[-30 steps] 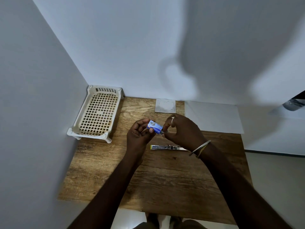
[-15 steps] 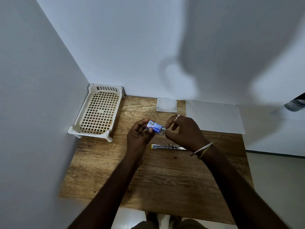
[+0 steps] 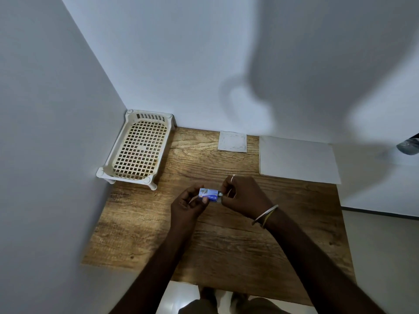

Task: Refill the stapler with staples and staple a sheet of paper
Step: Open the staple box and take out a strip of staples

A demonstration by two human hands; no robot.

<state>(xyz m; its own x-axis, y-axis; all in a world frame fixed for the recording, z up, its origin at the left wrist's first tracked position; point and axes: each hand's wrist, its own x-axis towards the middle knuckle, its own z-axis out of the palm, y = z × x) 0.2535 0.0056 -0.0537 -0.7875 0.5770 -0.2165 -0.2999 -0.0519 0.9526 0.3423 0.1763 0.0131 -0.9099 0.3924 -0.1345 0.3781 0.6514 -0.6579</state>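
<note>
1. A small blue staple box [image 3: 208, 193] is held just above the middle of a wooden table [image 3: 226, 250], between two bare hands.
2. The box's left end is gripped by the left hand [image 3: 188, 205], with the thumb and fingers curled round it.
3. A small grey piece at the box's right end is pinched by the fingertips of the right hand [image 3: 244, 196]. Whether it is a strip of staples or an inner tray cannot be told.
4. A ring [image 3: 233, 177] is worn on one right finger, and thin bangles [image 3: 265, 215] on the right wrist.
5. A white sheet of paper [image 3: 297, 159] is laid flat at the table's far right, well apart from the hands.
6. A small white square [image 3: 232, 141] is seen against the back wall, left of the sheet.
7. A cream slotted plastic tray [image 3: 138, 150] is set in the far left corner.
</note>
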